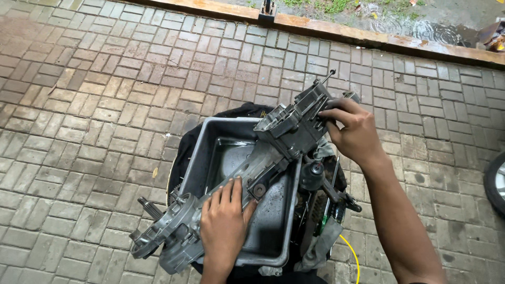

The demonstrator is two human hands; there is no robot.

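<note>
grey metal engine casing [247,173]; grey tray [210,142]; reddish-brown herringbone brick paving [79,105]; yellow cable [352,252].

No packages, labels, signs or screens can be made out anywhere in this view. The one doubtful spot is the top right corner, where a crumpled brownish scrap [493,36] lies beside the wet ground; it may be a bit of wrapping, but it is too small and cut off to tell.
</note>
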